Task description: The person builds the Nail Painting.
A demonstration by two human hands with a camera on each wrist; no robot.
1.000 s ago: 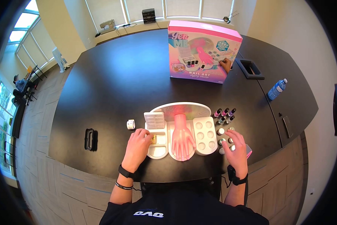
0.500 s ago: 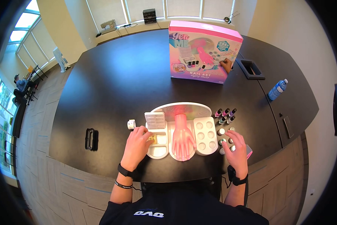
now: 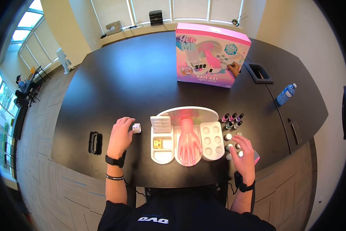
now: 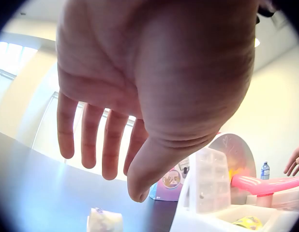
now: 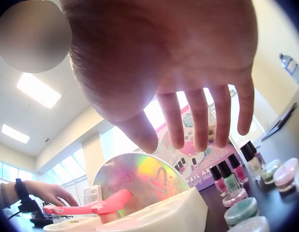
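My left hand (image 3: 121,134) is beside a small white roll (image 3: 137,128) left of the white nail station; in the left wrist view its fingers hang relaxed above the roll (image 4: 105,221), holding nothing. A yellow item (image 3: 158,143) lies in the station's left tray (image 3: 162,156), below an upright clear-white compartment case (image 3: 161,124). The pink model hand (image 3: 188,144) rests in the middle, with a six-well palette (image 3: 212,141) to its right. My right hand (image 3: 244,158) hovers over the small jars (image 3: 228,137), fingers extended and empty; in the right wrist view jars (image 5: 241,210) stand below it.
Several polish bottles (image 3: 230,125) stand behind the jars. A large pink box (image 3: 212,56) is at the back, with a water bottle (image 3: 286,94) to the right. A black object (image 3: 95,143) lies at the left, and a person (image 3: 23,84) sits far off.
My left hand has let go of the yellow item, which stays in the tray, and has moved left to the white roll. The right hand has barely moved.
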